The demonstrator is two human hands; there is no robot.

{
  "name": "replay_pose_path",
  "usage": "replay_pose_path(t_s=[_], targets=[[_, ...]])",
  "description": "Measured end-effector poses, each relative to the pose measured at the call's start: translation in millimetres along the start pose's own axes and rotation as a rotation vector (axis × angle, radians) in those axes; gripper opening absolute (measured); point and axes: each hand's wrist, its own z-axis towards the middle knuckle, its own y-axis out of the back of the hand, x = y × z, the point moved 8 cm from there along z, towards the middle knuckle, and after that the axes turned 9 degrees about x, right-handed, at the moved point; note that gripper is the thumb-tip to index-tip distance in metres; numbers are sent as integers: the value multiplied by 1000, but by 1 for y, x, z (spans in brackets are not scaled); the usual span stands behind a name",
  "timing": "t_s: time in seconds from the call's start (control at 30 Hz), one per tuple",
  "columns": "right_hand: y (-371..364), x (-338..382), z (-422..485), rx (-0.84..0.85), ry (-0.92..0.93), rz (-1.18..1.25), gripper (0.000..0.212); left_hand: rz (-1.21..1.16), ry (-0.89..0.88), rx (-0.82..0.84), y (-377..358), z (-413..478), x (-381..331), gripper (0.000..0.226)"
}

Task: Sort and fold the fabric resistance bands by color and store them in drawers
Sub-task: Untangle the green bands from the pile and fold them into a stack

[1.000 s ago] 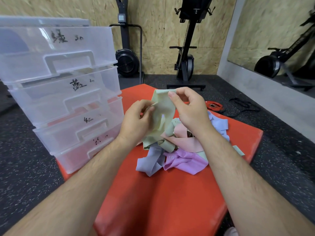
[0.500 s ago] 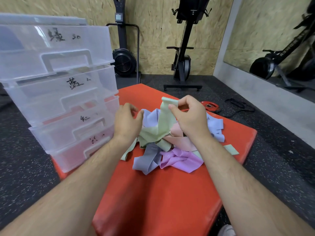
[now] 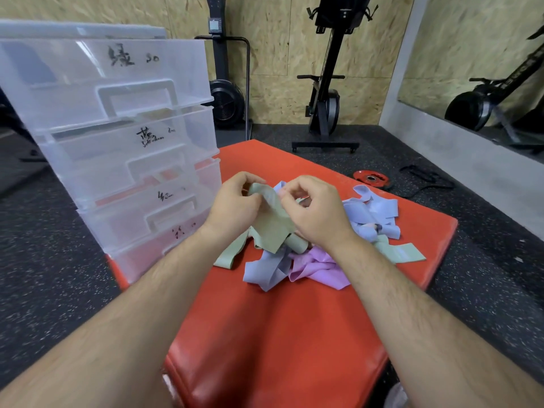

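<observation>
A pale green fabric band [image 3: 272,225] hangs between my two hands above a pile of bands on the red mat [image 3: 273,334]. My left hand [image 3: 235,204] pinches its upper left edge and my right hand [image 3: 315,210] pinches its upper right edge. Under them lie a blue-grey band [image 3: 265,270], a purple band [image 3: 321,269], light blue bands [image 3: 374,213] and another green band [image 3: 400,251]. A clear plastic drawer unit [image 3: 117,136] with hand-written labels stands at the mat's left; all its drawers are closed.
Black speckled rubber floor surrounds the mat. A small red weight plate [image 3: 371,178] and a black strap [image 3: 424,176] lie on the floor beyond the mat. Exercise machines [image 3: 326,83] stand against the chipboard wall; a mirror [image 3: 482,63] is at the right.
Both hands have lowered and come closer together, gathering the green band, which earlier was held up stretched; my left hand has taken a fresh grip on its edge.
</observation>
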Motion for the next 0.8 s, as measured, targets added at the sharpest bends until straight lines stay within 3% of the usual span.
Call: replay_pose_path(t_s=[0.03,0.13,0.2,0.27,0.4,0.57,0.7,0.8], targets=[[-3,-4,2,19,-17,8,3,63,-33,11,2,-3,-2,29],[-24,-19,7,189,-110,-13,35,182,-128,40,7,-10,-3,38],[-41,-24,8,314,-160,-6,45,164,-155,55,11,-13,-3,41],[-52,-25,8,371,-186,16,41,121,-194,70,16,-16,-3,45],[-62,-20,6,392,-204,79,5,90,-215,79,25,-25,-4,47],[-56,7,6,325,-160,149,16,186,-103,-31,40,-29,2,22],[-53,20,5,335,-113,165,11,50,-183,-33,48,-39,-14,3],[-51,22,2,380,-103,152,13,30,-260,-23,47,-46,-25,6]])
